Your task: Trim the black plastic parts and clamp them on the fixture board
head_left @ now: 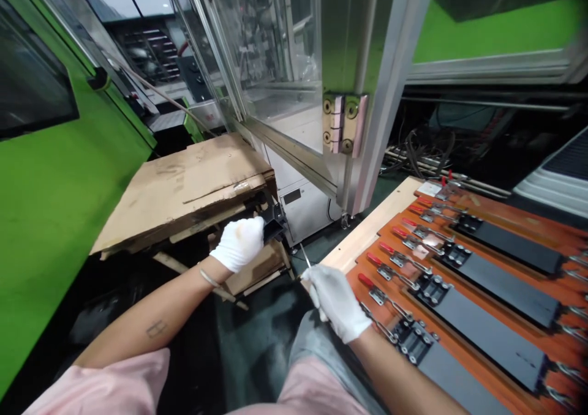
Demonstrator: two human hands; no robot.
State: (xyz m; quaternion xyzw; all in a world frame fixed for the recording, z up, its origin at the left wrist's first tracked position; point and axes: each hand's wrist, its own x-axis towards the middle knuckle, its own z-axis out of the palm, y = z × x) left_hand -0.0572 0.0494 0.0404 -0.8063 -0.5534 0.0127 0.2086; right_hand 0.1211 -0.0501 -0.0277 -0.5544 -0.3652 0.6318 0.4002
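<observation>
1. At the left edge of the frame stands a bright green machine panel (41,201) with a dark window.
2. In the left-centre, a flat brown cardboard sheet (197,170) lies over a stack, apparently as a cover.
3. Near the middle, the left hand (241,242), in a white knit glove, is curled closed around the near end of a black, angular, hollow-looking part (274,228). Gripping only that end seems to leave the far side exposed.
4. Just right of centre, a thin, pale, straight tool (306,256) points up and left, its tip apart from the part. The right hand (337,299), also white-gloved, is folded tightly round its lower end, presumably to steady the slender shaft.
5. Above, a silver aluminium door post (379,97) carries a metal hinge (344,124).
6. At lower right, a pale wooden strip (374,225) borders an orange board (514,216). Red-handled metal toggle clamps (375,291) sit at the ends of long, flat grey bars (489,335), likely to keep them from shifting.
</observation>
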